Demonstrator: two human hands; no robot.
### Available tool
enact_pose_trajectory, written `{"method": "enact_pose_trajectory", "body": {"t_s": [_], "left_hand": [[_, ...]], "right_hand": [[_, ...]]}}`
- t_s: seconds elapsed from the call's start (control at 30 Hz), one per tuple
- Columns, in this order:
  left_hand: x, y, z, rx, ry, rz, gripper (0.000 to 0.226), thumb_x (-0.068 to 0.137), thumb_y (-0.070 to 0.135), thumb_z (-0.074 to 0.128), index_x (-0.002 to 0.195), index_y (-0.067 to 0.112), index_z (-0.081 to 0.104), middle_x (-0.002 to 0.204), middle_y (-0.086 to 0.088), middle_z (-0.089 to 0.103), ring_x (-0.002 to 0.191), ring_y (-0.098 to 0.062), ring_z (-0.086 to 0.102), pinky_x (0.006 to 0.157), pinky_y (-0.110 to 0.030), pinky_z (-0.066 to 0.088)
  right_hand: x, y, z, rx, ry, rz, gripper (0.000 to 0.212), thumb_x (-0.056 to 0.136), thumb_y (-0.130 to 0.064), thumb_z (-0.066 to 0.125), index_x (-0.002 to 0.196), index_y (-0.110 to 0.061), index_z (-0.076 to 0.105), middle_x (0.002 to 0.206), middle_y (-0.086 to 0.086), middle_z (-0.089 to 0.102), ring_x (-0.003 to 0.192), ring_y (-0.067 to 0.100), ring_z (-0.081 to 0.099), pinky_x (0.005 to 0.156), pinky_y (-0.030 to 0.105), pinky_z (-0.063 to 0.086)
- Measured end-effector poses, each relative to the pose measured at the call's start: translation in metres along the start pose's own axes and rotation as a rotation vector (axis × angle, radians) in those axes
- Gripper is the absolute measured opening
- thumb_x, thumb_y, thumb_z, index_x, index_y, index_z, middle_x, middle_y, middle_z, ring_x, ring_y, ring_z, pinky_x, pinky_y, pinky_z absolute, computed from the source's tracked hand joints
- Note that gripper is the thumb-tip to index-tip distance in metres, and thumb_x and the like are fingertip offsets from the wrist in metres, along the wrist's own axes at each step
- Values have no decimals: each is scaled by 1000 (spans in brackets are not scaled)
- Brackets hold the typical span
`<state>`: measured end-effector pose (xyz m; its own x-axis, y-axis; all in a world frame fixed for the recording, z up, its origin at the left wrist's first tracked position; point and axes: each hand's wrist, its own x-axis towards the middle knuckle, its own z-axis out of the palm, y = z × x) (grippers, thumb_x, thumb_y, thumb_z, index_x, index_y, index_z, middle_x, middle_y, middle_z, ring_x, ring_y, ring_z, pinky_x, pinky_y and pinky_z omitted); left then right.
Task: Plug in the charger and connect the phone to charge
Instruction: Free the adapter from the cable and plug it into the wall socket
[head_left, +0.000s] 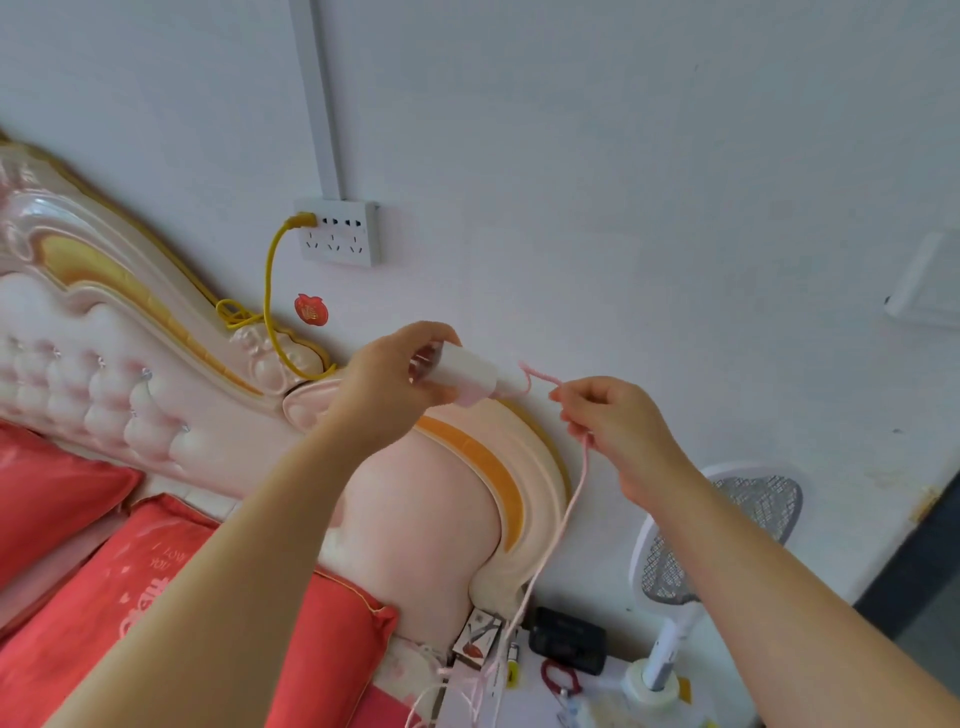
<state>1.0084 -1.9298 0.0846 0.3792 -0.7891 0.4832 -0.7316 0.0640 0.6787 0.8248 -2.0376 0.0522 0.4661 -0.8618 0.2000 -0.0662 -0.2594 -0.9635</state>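
Observation:
My left hand grips a white charger block in mid-air in front of the headboard. A pink cable leaves the block's right end, loops, and runs down to the bedside table. My right hand pinches that cable a short way from the block. On the wall above and left sits a white socket panel with several free outlets; a yellow plug fills its left one. No phone is clearly visible.
A pink and gold padded headboard runs along the wall, with red pillows below. The bedside table holds a black device, small boxes and a white electric swatter. A yellow cord hangs from the socket.

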Motion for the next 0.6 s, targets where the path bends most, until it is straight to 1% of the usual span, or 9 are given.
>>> {"method": "enact_pose_trajectory", "body": {"t_s": [0.07, 0.1, 0.2, 0.27, 0.37, 0.47, 0.53, 0.57, 0.6], "left_hand": [[-2, 1, -8, -70, -127, 20, 47, 65, -2, 74, 87, 36, 59, 90, 4, 61, 88, -24, 61, 81, -30, 52], [-3, 4, -11, -115, -182, 33, 50, 64, -5, 74, 86, 37, 60, 92, 2, 62, 89, -22, 60, 82, -27, 52], [-4, 11, -13, -258, -273, 71, 51, 63, -12, 72, 86, 32, 63, 88, 4, 62, 84, -6, 60, 72, -13, 50], [-4, 17, -10, -358, -234, 78, 49, 64, -15, 69, 88, 28, 63, 86, 4, 60, 79, -2, 59, 70, -12, 48], [-2, 25, -1, -509, -90, 25, 46, 67, -14, 66, 90, 26, 61, 89, 4, 60, 81, -7, 59, 71, -17, 52], [2, 29, 8, -477, 26, -20, 44, 70, -9, 67, 90, 29, 58, 90, 2, 61, 89, -20, 59, 79, -31, 55], [4, 29, 10, -371, 59, -42, 44, 70, -4, 70, 95, 30, 56, 89, 1, 60, 92, -26, 60, 84, -37, 53], [5, 29, 11, -324, 60, -50, 46, 70, -1, 71, 99, 30, 55, 88, 3, 60, 91, -26, 61, 83, -36, 53], [6, 28, 12, -291, 60, -56, 48, 69, 1, 72, 102, 31, 52, 88, 4, 60, 90, -24, 61, 80, -32, 52]], "right_hand": [[3, 3, -1, 14, 118, -17, 18, 84, -14, 58, 69, -19, 66, 66, -1, 60, 62, 15, 52, 66, 29, 45], [4, 6, 0, 0, 161, -25, 19, 85, -15, 57, 69, -21, 65, 67, -1, 60, 63, 14, 53, 66, 30, 46], [4, 15, 5, -97, 188, -46, 17, 86, -18, 54, 74, -27, 60, 68, -4, 61, 62, 13, 57, 63, 24, 45], [2, 21, 9, -112, 132, -37, 18, 86, -15, 54, 76, -28, 62, 71, -5, 63, 68, 15, 61, 63, 22, 45], [-3, 27, 19, -196, -12, -9, 17, 86, -17, 56, 80, -29, 67, 77, -10, 65, 79, 11, 60, 67, 18, 43], [-6, 29, 25, -342, -132, -62, 19, 88, -22, 55, 101, -29, 67, 90, -13, 66, 91, 9, 61, 75, 16, 43], [-5, 22, 22, -244, -125, -99, 35, 86, -23, 59, 120, -31, 56, 104, -16, 63, 101, 6, 59, 84, 19, 42], [-4, 17, 20, -143, -110, -105, 40, 84, -25, 62, 122, -34, 52, 106, -20, 62, 102, 1, 58, 84, 17, 42], [-4, 11, 17, -44, -104, -109, 36, 83, -29, 64, 116, -38, 54, 104, -23, 64, 99, -3, 59, 82, 16, 43]]}}
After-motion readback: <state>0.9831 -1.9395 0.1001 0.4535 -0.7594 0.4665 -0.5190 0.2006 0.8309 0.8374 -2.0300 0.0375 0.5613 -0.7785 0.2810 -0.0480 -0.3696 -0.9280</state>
